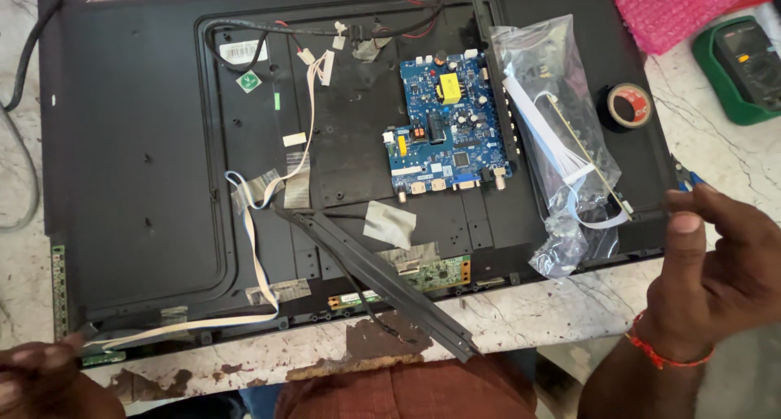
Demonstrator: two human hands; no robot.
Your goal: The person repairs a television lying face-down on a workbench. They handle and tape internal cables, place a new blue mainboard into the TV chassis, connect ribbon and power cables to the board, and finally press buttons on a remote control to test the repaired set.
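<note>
On the marble bench: one opened flat-panel TV back [138,142], two hands at its near edge.
Left hand [41,378] rests fingers together at the corner by one white ribbon cable [252,248]; right hand [716,264] loosely curled, holding nothing. One blue mainboard [447,126], one bagged board [561,142], one tape roll [628,106], one green multimeter [740,65].

circuit board [450,130] on TV back panel [130,142] | plastic bag [561,142] right of board | tape roll [628,106] right of bag
</note>
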